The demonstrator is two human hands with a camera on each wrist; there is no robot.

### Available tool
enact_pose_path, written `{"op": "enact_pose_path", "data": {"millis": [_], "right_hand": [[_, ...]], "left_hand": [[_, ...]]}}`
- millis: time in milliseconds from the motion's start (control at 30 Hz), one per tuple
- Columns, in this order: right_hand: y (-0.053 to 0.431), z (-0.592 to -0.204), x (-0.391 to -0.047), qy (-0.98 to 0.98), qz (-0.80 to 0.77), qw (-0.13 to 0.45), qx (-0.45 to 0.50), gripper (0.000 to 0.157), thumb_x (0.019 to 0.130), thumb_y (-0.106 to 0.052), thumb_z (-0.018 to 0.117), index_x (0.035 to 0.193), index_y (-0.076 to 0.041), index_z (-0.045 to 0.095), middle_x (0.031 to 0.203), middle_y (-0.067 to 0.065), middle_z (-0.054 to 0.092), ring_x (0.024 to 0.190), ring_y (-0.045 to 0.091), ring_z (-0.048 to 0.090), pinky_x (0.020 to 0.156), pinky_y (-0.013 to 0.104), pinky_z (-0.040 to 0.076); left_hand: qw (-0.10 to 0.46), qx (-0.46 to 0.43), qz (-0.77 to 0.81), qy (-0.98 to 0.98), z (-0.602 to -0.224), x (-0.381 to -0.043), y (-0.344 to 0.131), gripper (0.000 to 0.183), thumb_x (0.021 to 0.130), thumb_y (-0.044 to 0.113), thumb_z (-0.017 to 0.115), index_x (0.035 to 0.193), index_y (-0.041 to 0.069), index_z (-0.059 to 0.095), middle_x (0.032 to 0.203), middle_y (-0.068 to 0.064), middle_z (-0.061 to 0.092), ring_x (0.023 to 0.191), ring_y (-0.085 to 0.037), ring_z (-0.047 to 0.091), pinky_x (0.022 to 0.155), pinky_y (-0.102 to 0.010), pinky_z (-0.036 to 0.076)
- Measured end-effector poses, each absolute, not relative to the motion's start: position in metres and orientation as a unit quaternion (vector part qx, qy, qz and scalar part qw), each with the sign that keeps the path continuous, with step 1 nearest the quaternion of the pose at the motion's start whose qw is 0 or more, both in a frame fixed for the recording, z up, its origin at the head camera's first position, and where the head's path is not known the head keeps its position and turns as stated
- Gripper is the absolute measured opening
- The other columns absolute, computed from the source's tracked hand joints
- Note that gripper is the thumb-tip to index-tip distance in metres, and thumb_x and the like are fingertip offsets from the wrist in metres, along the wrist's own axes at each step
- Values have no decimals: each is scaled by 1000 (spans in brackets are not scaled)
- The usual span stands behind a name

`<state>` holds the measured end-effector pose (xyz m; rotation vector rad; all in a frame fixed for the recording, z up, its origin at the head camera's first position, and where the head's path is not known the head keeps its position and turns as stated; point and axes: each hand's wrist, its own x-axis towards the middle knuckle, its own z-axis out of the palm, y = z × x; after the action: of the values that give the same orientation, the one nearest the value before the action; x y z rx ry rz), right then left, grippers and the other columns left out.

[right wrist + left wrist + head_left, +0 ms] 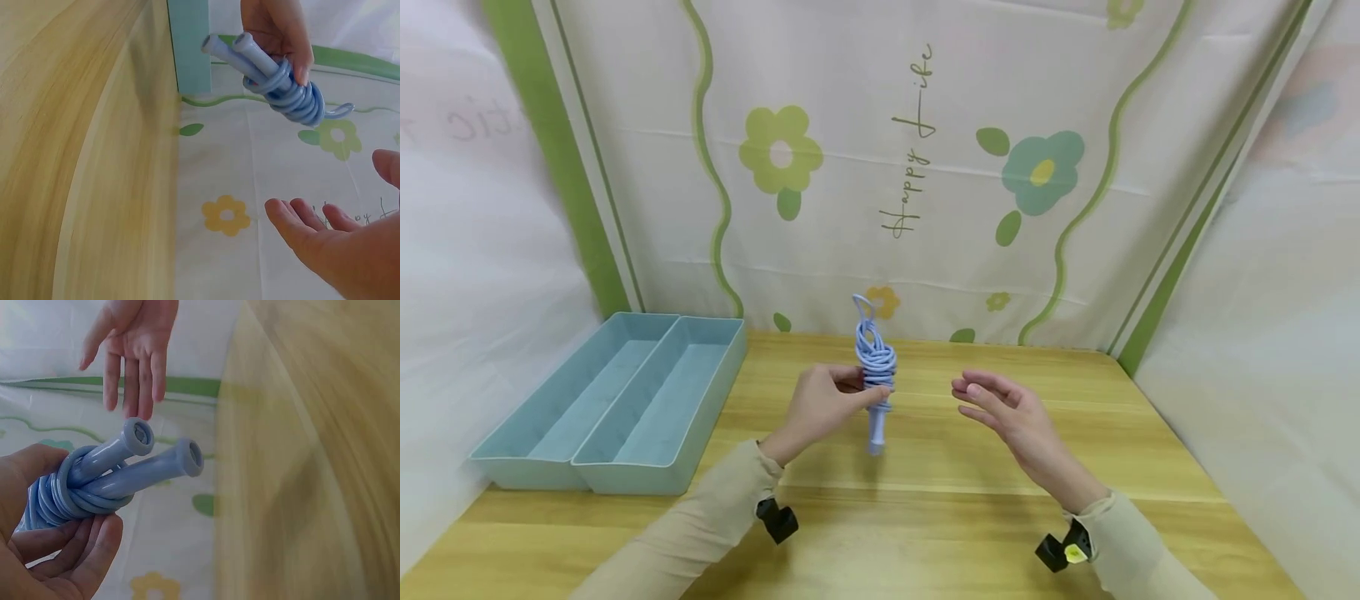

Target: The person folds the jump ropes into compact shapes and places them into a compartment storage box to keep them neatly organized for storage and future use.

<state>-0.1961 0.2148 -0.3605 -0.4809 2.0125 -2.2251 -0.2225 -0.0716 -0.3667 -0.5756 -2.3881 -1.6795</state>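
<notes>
A blue jump rope [877, 363], its cord wound round its two handles, is held above the table by my left hand [826, 408]. In the left wrist view, thumb and fingers grip the wound cord [53, 497], and both handle ends [187, 457] stick out free. A loop of cord pokes up at the top of the bundle in the head view. To the right, apart from the rope, my right hand [1009, 417] hovers with nothing in it. Its fingers [300, 219] are relaxed and slightly bent in the right wrist view.
Two pale blue-green trays [681, 479] stand side by side on the left of the wooden table [925, 533]. A white curtain [850, 242] with printed flowers hangs behind the table and along both sides. Each wrist carries a small black camera [777, 521].
</notes>
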Motion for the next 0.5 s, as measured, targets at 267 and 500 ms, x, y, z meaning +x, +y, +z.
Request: {"op": "enact_pose_path", "data": {"millis": [267, 500], "right_hand": [[218, -359, -196, 667, -726, 47, -161, 46, 101, -16, 60, 137, 9, 46, 131, 20, 56, 125, 36, 51, 101, 49, 41], [220, -361, -195, 677, -719, 47, -150, 48, 100, -19, 62, 137, 7, 47, 131, 20, 55, 121, 29, 55, 101, 48, 41]], "left_hand": [[122, -206, -496, -835, -350, -222, -104, 24, 82, 30, 83, 92, 9, 79, 79, 4, 72, 67, -12, 67, 61, -31, 55], [131, -168, -475, -854, -338, -224, -136, 26, 82, 32, 82, 92, 8, 79, 77, 2, 72, 67, -13, 67, 60, -32, 55]]}}
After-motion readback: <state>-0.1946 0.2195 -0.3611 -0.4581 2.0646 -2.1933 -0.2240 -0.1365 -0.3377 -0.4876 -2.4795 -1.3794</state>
